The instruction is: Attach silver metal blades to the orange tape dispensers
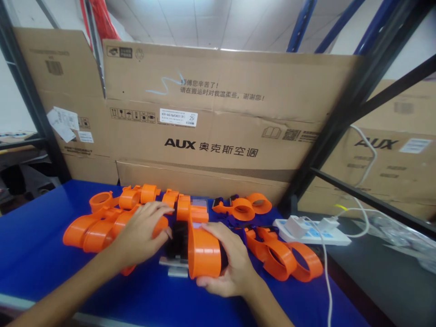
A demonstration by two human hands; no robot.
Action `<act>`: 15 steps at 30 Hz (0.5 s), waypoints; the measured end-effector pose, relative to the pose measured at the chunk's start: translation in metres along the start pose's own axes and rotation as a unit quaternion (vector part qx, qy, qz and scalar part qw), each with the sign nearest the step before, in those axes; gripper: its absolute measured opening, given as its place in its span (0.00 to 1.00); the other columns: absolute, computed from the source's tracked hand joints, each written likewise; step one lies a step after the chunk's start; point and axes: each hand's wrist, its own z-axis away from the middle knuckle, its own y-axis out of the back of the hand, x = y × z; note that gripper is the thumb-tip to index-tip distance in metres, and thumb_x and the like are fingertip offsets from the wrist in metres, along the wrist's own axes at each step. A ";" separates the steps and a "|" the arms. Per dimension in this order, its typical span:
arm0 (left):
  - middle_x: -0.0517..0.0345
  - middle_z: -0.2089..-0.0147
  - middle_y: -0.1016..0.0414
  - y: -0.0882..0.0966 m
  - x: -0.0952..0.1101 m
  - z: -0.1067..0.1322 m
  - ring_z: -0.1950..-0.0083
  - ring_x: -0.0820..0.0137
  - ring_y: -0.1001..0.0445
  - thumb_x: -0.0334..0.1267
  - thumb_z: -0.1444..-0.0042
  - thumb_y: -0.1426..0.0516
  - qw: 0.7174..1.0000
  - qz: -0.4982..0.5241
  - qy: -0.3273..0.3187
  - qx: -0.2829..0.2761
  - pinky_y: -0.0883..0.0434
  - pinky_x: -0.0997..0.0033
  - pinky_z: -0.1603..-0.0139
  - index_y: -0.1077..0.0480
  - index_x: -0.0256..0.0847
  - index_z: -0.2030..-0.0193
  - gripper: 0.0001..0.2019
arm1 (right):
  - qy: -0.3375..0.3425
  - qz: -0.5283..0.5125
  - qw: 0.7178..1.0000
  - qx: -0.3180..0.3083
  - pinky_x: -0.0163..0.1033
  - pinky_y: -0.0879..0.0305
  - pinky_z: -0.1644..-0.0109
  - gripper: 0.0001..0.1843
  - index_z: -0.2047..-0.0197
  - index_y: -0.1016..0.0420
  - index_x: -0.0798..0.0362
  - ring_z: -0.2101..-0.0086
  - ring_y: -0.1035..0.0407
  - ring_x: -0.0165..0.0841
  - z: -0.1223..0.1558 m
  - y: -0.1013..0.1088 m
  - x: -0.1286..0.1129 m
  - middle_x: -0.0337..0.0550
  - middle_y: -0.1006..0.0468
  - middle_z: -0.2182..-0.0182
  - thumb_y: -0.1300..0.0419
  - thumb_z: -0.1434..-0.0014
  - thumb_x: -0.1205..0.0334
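Observation:
My right hand (229, 262) is wrapped round an orange ring-shaped plastic part (203, 252) joined to a black block with a grey base (174, 265), near the front of the blue table (30, 254). My left hand (143, 231) lies with fingers stretched over a pile of orange ring parts (91, 229) just left of that block, fingertips reaching toward the black piece. It holds nothing I can make out.
More orange ring parts lie behind (243, 208) and to the right (286, 259). A white power strip (311, 231) with plugs and cables sits at the right. Large cardboard boxes (211, 131) stand behind the table, dark metal rack posts (340, 122) beside them.

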 end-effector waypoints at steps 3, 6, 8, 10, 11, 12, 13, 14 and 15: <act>0.49 0.34 0.30 -0.018 0.032 -0.003 0.32 0.52 0.35 0.46 0.34 0.44 0.966 0.241 0.090 0.020 0.38 0.44 0.33 0.32 0.50 0.36 0.21 | 0.023 -0.020 0.999 0.022 0.59 0.28 0.42 0.47 0.33 0.38 0.53 0.47 0.25 0.53 -0.001 -0.002 0.000 0.59 0.23 0.46 0.30 0.47 0.37; 0.47 0.41 0.24 -0.048 0.061 -0.016 0.40 0.53 0.27 0.52 0.33 0.45 0.819 0.540 0.196 -0.013 0.30 0.51 0.41 0.31 0.47 0.38 0.21 | 0.030 -0.031 0.999 0.013 0.58 0.28 0.42 0.48 0.32 0.39 0.52 0.45 0.27 0.52 -0.005 -0.001 0.002 0.59 0.24 0.44 0.27 0.48 0.42; 0.49 0.51 0.21 -0.067 0.071 -0.031 0.48 0.57 0.23 0.52 0.38 0.39 0.715 0.653 0.248 -0.006 0.28 0.58 0.48 0.28 0.42 0.46 0.20 | 0.017 -0.029 0.999 -0.009 0.58 0.29 0.41 0.47 0.31 0.39 0.52 0.44 0.28 0.52 -0.007 0.001 0.003 0.59 0.25 0.42 0.27 0.47 0.43; 0.55 0.60 0.22 -0.080 0.071 -0.046 0.57 0.63 0.22 0.50 0.44 0.33 0.652 0.705 0.280 0.019 0.28 0.65 0.53 0.27 0.40 0.55 0.18 | 0.000 -0.016 0.999 -0.041 0.59 0.31 0.38 0.47 0.30 0.41 0.52 0.41 0.30 0.52 -0.008 0.003 0.005 0.59 0.27 0.40 0.28 0.46 0.44; 0.57 0.62 0.22 -0.084 0.068 -0.052 0.60 0.66 0.22 0.49 0.46 0.32 0.633 0.718 0.288 0.033 0.28 0.68 0.55 0.27 0.39 0.57 0.17 | -0.011 -0.006 0.998 -0.056 0.60 0.33 0.37 0.48 0.29 0.42 0.52 0.40 0.31 0.53 -0.008 0.005 0.006 0.59 0.28 0.38 0.28 0.45 0.42; 0.58 0.64 0.22 -0.086 0.064 -0.057 0.62 0.67 0.22 0.49 0.46 0.32 0.620 0.728 0.292 0.037 0.28 0.69 0.57 0.27 0.39 0.59 0.17 | -0.023 0.004 0.998 -0.064 0.61 0.34 0.36 0.49 0.28 0.43 0.52 0.39 0.33 0.53 -0.009 0.007 0.006 0.60 0.30 0.37 0.29 0.44 0.41; 0.58 0.66 0.22 -0.087 0.058 -0.060 0.65 0.68 0.23 0.51 0.45 0.33 0.610 0.736 0.292 0.030 0.29 0.70 0.60 0.27 0.38 0.60 0.18 | -0.039 0.014 0.997 -0.060 0.61 0.35 0.36 0.47 0.28 0.44 0.53 0.39 0.34 0.53 -0.009 0.009 0.007 0.60 0.31 0.36 0.31 0.42 0.42; 0.57 0.68 0.23 -0.086 0.051 -0.062 0.68 0.68 0.24 0.53 0.44 0.35 0.601 0.744 0.290 0.011 0.29 0.70 0.63 0.26 0.37 0.61 0.19 | -0.059 0.023 0.997 -0.046 0.60 0.34 0.37 0.43 0.29 0.44 0.53 0.40 0.33 0.52 -0.009 0.011 0.007 0.60 0.31 0.37 0.34 0.39 0.44; 0.56 0.71 0.23 -0.085 0.043 -0.063 0.71 0.69 0.25 0.56 0.43 0.37 0.595 0.751 0.287 -0.018 0.30 0.71 0.67 0.26 0.36 0.62 0.21 | -0.081 0.032 0.996 -0.027 0.58 0.33 0.40 0.35 0.31 0.40 0.53 0.42 0.32 0.50 -0.010 0.012 0.006 0.59 0.30 0.39 0.37 0.35 0.48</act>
